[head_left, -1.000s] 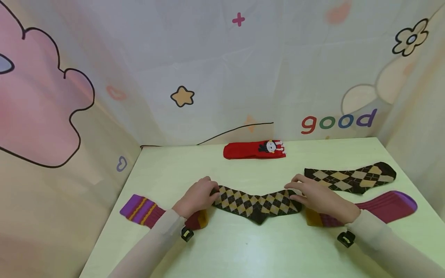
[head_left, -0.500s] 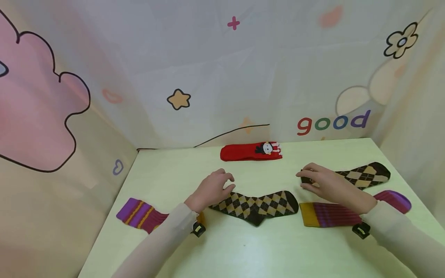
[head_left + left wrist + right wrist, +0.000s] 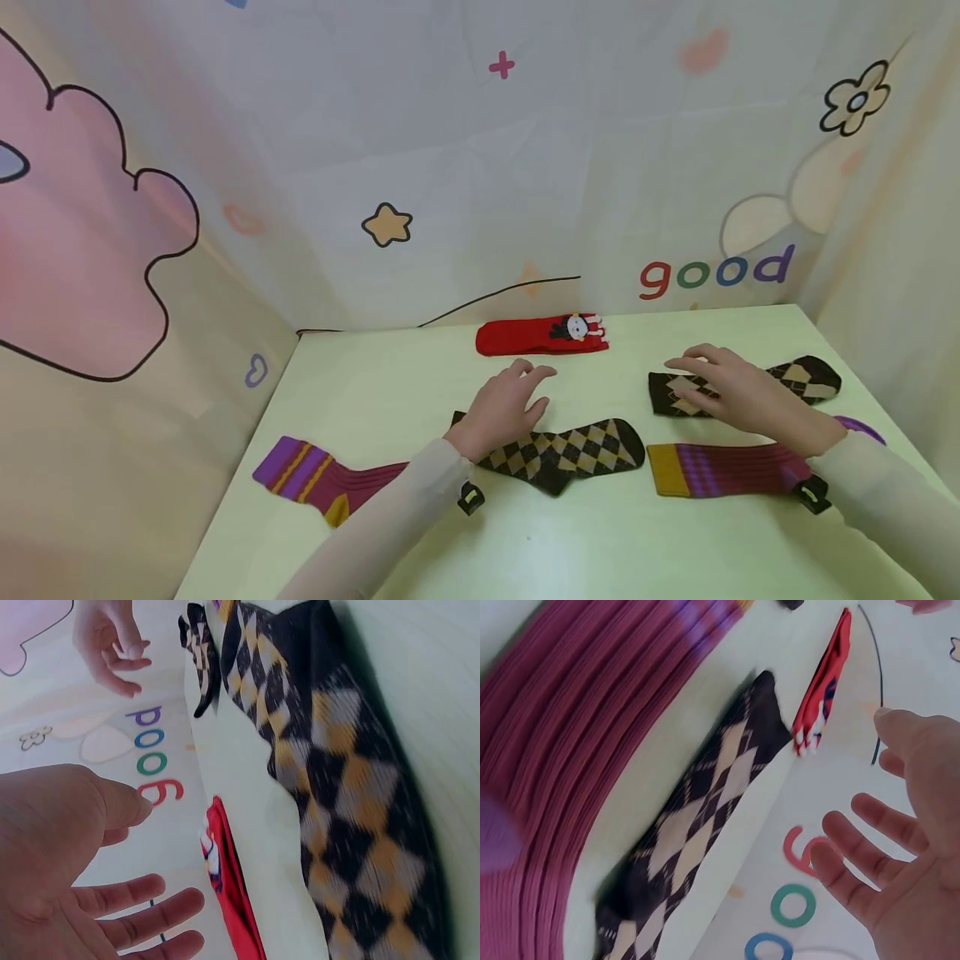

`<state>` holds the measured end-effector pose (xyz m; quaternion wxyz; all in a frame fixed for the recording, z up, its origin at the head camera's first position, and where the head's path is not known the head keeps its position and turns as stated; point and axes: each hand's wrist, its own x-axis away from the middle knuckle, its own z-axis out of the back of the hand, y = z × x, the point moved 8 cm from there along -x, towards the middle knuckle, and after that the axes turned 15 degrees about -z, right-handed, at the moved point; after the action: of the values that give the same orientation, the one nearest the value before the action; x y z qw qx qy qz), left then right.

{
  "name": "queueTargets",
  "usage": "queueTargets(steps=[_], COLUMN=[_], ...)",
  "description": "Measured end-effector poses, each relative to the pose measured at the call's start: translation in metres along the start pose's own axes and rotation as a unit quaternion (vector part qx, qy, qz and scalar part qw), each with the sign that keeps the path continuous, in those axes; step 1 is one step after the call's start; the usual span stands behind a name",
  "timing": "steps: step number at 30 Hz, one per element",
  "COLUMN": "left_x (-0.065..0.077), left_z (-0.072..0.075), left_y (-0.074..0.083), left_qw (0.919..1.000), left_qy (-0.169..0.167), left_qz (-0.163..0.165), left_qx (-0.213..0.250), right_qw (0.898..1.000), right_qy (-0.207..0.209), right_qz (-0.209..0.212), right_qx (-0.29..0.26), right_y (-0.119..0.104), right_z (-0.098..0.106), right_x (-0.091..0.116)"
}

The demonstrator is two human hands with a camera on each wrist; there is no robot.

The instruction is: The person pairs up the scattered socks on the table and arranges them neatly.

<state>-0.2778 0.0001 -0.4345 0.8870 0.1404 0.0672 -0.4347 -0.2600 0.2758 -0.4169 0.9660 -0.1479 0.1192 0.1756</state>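
My left hand (image 3: 498, 412) hovers over the left part of a black, grey and yellow argyle sock (image 3: 600, 446), its fingers relaxed and apart, holding nothing. The left wrist view shows that sock (image 3: 352, 810) lying flat beside the raised hand. My right hand (image 3: 757, 396) is above a second argyle sock, black and beige (image 3: 806, 377), and covers its middle in the head view. Its fingers are loosely spread with nothing between them, and the right wrist view shows them (image 3: 855, 847) apart from the sock (image 3: 697, 825).
A folded red sock (image 3: 517, 337) with a cartoon figure lies at the back of the table. At left is a maroon sock with purple and yellow stripes (image 3: 300, 475), partly under my sleeve. Another maroon sock (image 3: 720, 471) lies at right. A printed curtain (image 3: 450, 150) rises behind.
Both hands have left the ends of the middle argyle sock, which stays on the table. The left hand moved right and forward; the right hand moved right, over the other argyle sock.
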Motion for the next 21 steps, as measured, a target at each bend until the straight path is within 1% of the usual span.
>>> queueTargets(steps=[6,11,17,21], left_x=[-0.023,-0.046,-0.068,-0.08], left_z=[-0.014,-0.026,-0.04,-0.049], left_y=[0.015,0.027,0.042,0.049], left_qw=[0.9996,0.9984,0.9976,0.9967], left_qy=[-0.002,-0.017,-0.043,-0.057], left_qz=[-0.009,-0.014,-0.023,-0.021], left_qx=[0.027,0.051,0.05,0.055], right_qw=[1.0,0.999,0.998,0.998], right_qy=[0.007,0.019,0.043,0.03], right_qz=[-0.006,-0.019,-0.03,-0.05], right_qx=[0.009,0.022,0.038,0.035], right_y=[0.021,0.043,0.072,0.09], right_z=[0.003,0.008,0.012,0.011], right_x=[0.003,0.005,0.008,0.01])
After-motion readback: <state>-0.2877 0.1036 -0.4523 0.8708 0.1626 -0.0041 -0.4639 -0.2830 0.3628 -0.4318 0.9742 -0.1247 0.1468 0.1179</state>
